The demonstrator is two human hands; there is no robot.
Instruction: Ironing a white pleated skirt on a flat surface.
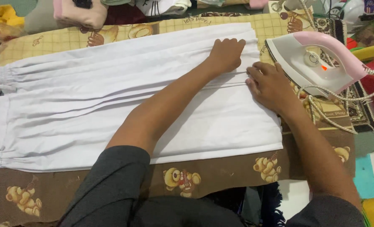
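Where the pleated white garment (111, 105) lies spread on the bear-print blanket (220, 172), the left hand (227, 54) presses flat, fingers together, forearm stretched across; the right hand (269, 86) pinches a pleat's edge beside the pink-and-white iron (317, 61).

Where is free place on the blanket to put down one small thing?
The brown bear-print blanket strip below the white pleated garment is bare. It is crowded beside the right hand, where the iron and its cord lie. The left hand presses the garment.
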